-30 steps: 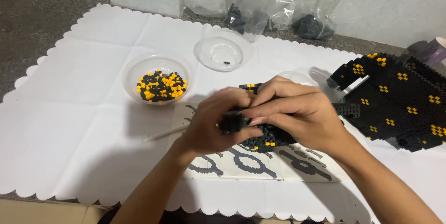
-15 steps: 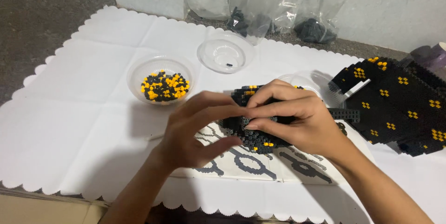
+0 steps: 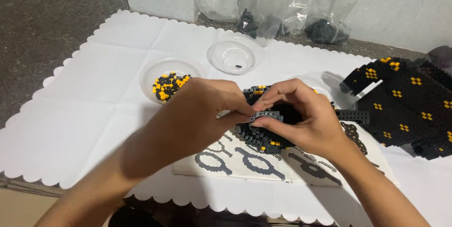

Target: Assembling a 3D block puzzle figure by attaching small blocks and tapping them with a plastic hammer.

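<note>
Both hands pinch a small black brick assembly (image 3: pixel 263 130) over the instruction sheet (image 3: pixel 263 166): left hand (image 3: pixel 202 109) and right hand (image 3: pixel 301 116) closed on it. 2 clear bowls: near bowl (image 3: pixel 155 69) holds black/orange bricks (image 3: pixel 168 86); far bowl (image 3: pixel 233 55) holds 1 dark piece.

Three clear plastic bags (image 3: pixel 282 6) are seen against the wall beyond the white mat, each holding dark pieces. A printed instruction sheet (image 3: pixel 263 166), white with grey diagrams, is laid flat under the hands.
</note>
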